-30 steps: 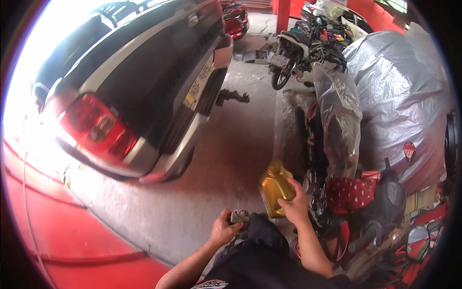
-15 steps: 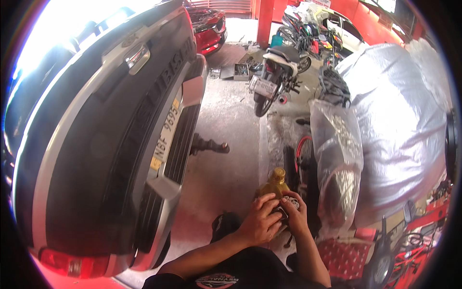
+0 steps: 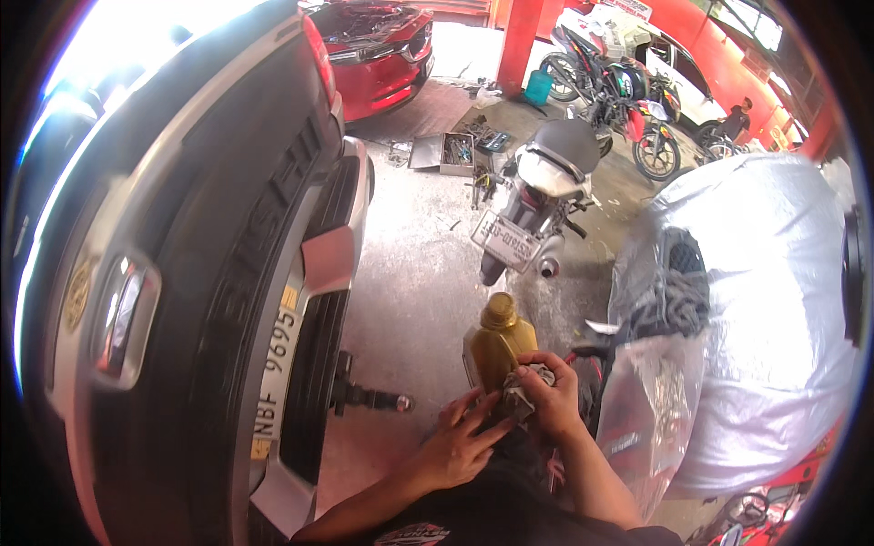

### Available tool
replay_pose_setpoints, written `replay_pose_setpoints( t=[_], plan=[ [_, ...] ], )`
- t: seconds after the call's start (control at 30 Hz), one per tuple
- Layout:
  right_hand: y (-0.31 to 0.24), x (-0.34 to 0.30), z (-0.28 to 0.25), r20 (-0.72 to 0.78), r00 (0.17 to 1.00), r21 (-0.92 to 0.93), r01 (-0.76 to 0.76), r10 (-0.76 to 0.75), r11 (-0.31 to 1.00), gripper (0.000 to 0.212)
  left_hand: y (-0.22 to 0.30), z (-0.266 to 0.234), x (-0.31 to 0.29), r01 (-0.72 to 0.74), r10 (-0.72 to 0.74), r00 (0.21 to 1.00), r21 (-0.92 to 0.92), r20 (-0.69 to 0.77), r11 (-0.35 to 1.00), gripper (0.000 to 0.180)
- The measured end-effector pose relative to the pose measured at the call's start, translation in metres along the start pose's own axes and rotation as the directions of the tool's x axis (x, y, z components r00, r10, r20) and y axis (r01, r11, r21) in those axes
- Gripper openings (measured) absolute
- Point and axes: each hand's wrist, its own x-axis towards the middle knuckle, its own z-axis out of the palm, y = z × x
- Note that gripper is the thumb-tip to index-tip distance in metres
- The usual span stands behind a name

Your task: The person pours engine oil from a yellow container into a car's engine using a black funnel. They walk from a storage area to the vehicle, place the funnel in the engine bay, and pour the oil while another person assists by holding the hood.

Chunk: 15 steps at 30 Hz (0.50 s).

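Observation:
A gold plastic bottle with a gold screw cap stands upright just beyond my hands. My right hand is closed on a crumpled greyish rag, pressed close to the bottle's right side. My left hand has its fingers stretched out and apart, their tips beside the rag and the bottle's lower part. Whether those tips touch the bottle is hard to tell. The rag and fingers hide the bottle's base, so what supports it cannot be seen.
A pickup's tailgate fills the left, its tow hitch jutting toward me. Ahead are a parked motorcycle and an opened toolbox. A silver-covered bulk and a plastic-wrapped item line the right.
My left hand has drawn back and down from over the bottle, its fingers spreading. The bottle shows more fully. My right hand keeps the rag. The whole view has shifted.

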Motion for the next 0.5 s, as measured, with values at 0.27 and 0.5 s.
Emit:
replay_pose_setpoints(
  t=[0.27,0.5],
  plan=[
    [-0.036,0.269,0.016,0.264,0.965,-0.071,0.030,-0.011,0.997,0.023,-0.159,-0.013,0.045,0.725,-0.698,0.667,0.012,-0.261,0.688,0.050],
    [-0.061,0.494,0.049,0.225,0.974,0.073,-0.054,0.036,0.996,0.022,-0.263,-0.058,0.142,0.837,-0.826,0.403,-0.204,-0.395,0.507,0.049]
  ],
)
